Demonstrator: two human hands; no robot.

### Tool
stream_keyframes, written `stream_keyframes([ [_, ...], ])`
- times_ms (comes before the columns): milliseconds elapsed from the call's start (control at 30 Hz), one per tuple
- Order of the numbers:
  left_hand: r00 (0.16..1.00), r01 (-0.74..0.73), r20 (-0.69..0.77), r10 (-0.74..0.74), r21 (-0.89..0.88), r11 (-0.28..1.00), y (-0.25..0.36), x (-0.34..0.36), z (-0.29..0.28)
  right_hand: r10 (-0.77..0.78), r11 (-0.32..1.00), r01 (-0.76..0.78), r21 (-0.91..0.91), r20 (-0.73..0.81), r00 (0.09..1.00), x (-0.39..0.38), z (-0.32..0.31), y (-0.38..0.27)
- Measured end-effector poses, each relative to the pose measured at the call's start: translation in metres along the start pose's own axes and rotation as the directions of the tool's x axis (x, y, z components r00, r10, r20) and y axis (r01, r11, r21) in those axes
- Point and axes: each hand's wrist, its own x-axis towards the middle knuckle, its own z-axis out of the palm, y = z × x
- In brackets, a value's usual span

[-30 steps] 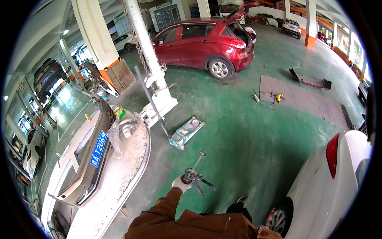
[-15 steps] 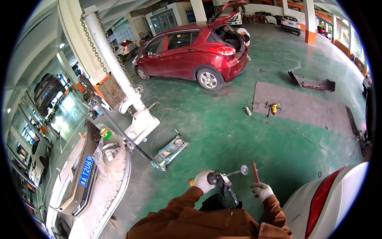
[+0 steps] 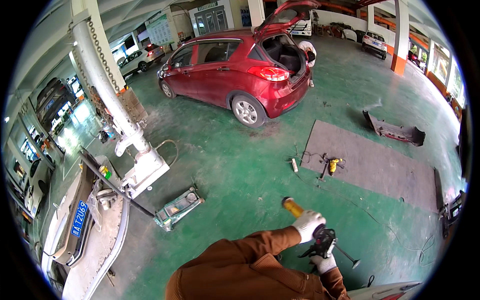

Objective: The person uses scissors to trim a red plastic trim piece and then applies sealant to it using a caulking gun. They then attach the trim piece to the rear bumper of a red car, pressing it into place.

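Observation:
My left hand (image 3: 307,226), in a white glove, grips a caulking gun (image 3: 325,240) round its barrel. The gun's yellow tube (image 3: 294,207) points up and away to the left, and its metal rod with a disc end sticks out to the lower right. My right hand (image 3: 324,261), also gloved, is closed at the gun's black handle just below, partly hidden by it. The red stick from earlier is not visible.
Ahead stand a red hatchback (image 3: 210,75) with raised tailgate and a bent-over person (image 3: 309,52). A mat (image 3: 385,175) with a yellow power tool, a cable and a detached bumper (image 3: 392,129) lie right. Left are a floor jack (image 3: 177,207), white chained post (image 3: 102,85) and bumper on a platform.
My left hand has moved right with the gun, now turned tube-forward. My right hand has come in under the gun. The view has swung rightward; the white car beside me has dropped mostly out of sight.

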Motion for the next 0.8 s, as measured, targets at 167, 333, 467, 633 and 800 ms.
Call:
stream_keyframes([
  [167,0.996,-0.045,-0.082,0.036,-0.111,0.993,0.024,0.159,0.033,0.104,0.714,0.051,0.698,-0.178,0.978,0.062,-0.091,-0.033],
  [333,0.92,0.262,-0.161,-0.358,-0.428,0.865,-0.001,0.236,0.105,-0.107,0.399,-0.049,0.916,0.099,0.989,0.148,-0.205,0.006],
  [467,0.547,0.684,0.793,-0.269,-0.608,-0.402,-0.064,0.292,0.181,-0.137,0.274,-0.102,0.956,0.143,0.98,0.202,-0.302,-0.06],
  [633,0.639,0.462,0.733,-0.234,-0.609,-0.645,0.006,0.41,0.17,-0.191,0.298,-0.191,0.935,0.254,0.948,0.256,-0.385,-0.077],
  [800,0.668,0.557,0.732,-0.13,-0.609,-0.565,0.007,0.554,0.158,-0.33,0.234,-0.138,0.963,0.212,0.92,0.319,-0.474,-0.135],
])
